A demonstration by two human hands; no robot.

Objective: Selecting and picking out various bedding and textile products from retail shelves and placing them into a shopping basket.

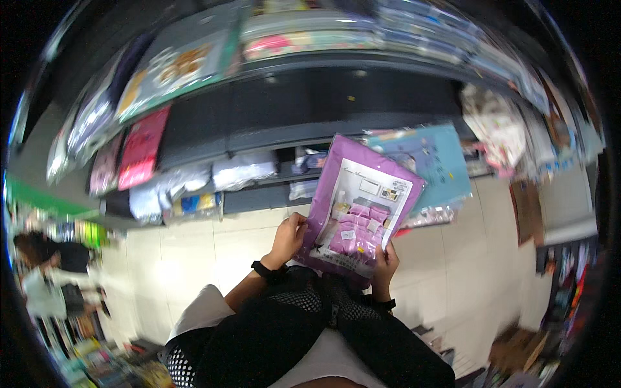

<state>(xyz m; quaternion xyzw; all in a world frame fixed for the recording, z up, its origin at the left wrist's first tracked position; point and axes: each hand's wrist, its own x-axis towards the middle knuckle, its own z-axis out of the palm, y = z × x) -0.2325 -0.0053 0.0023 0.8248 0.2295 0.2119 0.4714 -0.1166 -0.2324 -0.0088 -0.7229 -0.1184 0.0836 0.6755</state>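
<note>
A purple bedding set in a clear plastic package [320, 194] is held tilted in front of my body. Its printed insert [359, 213] pictures a bed with pink-purple covers and bears writing. My left hand [287, 240] grips the package's lower left edge. At the lower right edge, my right hand [385, 266] pinches it with the thumb on the front face. Just behind the package, a teal-blue packaged textile [439, 167] with printed figures lies on the low shelf, partly covered by it.
A dark shelf unit [301, 102] with packaged textiles curves across the front. Red packages [143, 150] stand at left. A cardboard box [516, 347] sits on the tiled floor [194, 271] at lower right. Two people [53, 271] are at far left, near other shelves.
</note>
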